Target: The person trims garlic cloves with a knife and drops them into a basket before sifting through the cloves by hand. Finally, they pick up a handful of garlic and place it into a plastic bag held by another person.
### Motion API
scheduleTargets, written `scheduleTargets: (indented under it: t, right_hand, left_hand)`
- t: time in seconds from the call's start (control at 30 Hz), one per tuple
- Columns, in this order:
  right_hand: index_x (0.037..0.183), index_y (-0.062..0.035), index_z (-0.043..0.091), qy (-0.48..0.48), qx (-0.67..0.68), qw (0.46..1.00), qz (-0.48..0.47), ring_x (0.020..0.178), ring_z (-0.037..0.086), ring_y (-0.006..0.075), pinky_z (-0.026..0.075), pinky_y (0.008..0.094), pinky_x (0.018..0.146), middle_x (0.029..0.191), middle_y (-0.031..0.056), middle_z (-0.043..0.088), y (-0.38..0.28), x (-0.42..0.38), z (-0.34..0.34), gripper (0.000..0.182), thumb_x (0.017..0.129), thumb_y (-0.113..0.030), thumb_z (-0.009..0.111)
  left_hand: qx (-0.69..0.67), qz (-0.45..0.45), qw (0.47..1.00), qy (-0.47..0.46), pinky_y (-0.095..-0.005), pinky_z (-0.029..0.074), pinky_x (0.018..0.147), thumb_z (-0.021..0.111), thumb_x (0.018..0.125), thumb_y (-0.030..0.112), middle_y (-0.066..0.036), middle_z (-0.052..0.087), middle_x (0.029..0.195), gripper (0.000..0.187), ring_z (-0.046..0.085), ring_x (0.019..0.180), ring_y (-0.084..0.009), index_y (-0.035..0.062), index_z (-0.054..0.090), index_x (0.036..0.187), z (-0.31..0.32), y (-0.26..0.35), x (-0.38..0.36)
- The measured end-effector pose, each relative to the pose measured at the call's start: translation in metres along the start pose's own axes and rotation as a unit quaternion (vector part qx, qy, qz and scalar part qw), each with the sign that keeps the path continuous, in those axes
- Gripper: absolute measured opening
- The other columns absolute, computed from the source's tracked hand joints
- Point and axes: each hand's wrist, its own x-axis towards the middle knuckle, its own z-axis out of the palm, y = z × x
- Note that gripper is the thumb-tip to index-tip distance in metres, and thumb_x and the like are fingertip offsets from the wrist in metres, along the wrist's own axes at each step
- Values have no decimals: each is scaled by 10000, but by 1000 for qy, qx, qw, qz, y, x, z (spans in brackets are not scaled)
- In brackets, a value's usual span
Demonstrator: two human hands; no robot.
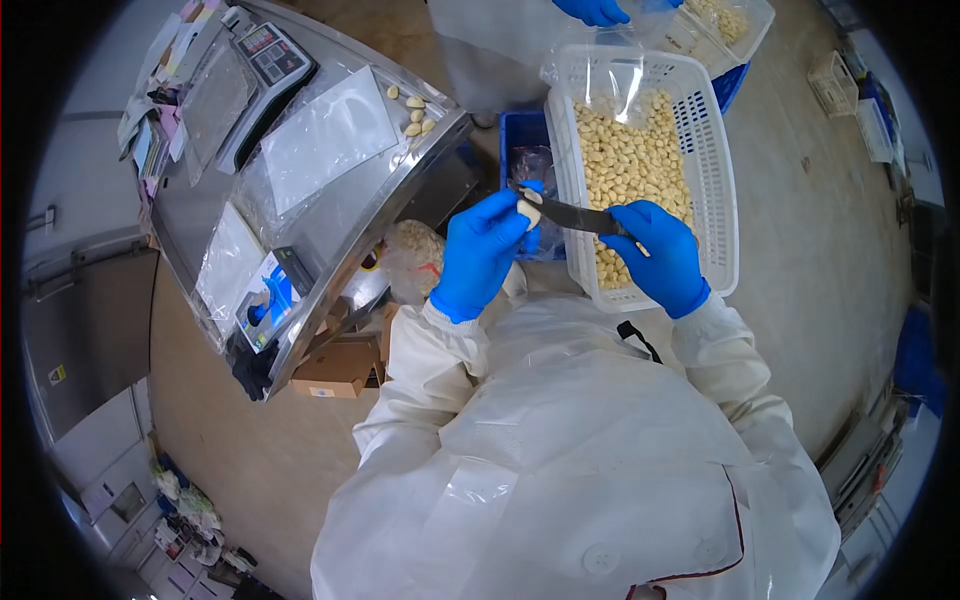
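My left hand (472,252), in a blue glove, pinches a pale peeled garlic clove (529,212) between thumb and fingers. A knife (575,217) with a dark, broad blade is gripped by my right hand (660,258), also gloved in blue. The blade points left, and its tip is at the clove. Below my hands, a white perforated plastic basket (727,190) holds a heap of pale cloves (628,155). My right hand is over the basket's near part. Left of the basket, a blue crate (524,128) with clear plastic inside is partly hidden by my left hand.
On the left stands a metal table (415,165) with a digital scale (275,55), a white sheet (330,137), several cloves (414,128) and a glove box (268,298). An open cardboard box (340,372) is beneath. Another person's blue-gloved hand (597,10) shows beyond the basket.
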Motion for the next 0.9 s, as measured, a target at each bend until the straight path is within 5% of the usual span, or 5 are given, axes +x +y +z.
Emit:
scheduleTargets:
  t: [0.23, 0.63, 0.9]
  right_hand:
    - [978, -53, 657, 0, 127, 990, 64, 645, 584, 257, 456, 333, 572, 799, 86, 598, 1, -3, -8, 256, 758, -147, 750]
    - [974, -77, 663, -33, 22, 999, 5, 700, 598, 273, 478, 353, 598, 810, 84, 597, -4, -9, -12, 253, 754, -173, 744]
    - [957, -68, 656, -28, 5, 1000, 0, 690, 595, 263, 473, 345, 585, 796, 80, 587, -7, -9, -14, 229, 764, -164, 734]
  left_hand:
    - [-15, 16, 999, 34, -245, 450, 716, 607, 914, 108, -74, 596, 1027, 416, 557, 828, -121, -58, 508, 1283, 6, 3, 1]
    - [-9, 28, 1000, 1, -240, 500, 738, 641, 889, 120, -130, 595, 1206, 472, 601, 960, -148, -39, 493, 1308, -3, 2, -1]
    - [-19, 4, 1000, 0, -244, 493, 728, 618, 901, 71, -66, 624, 1039, 367, 595, 872, -121, -30, 550, 1247, 3, -3, -2]
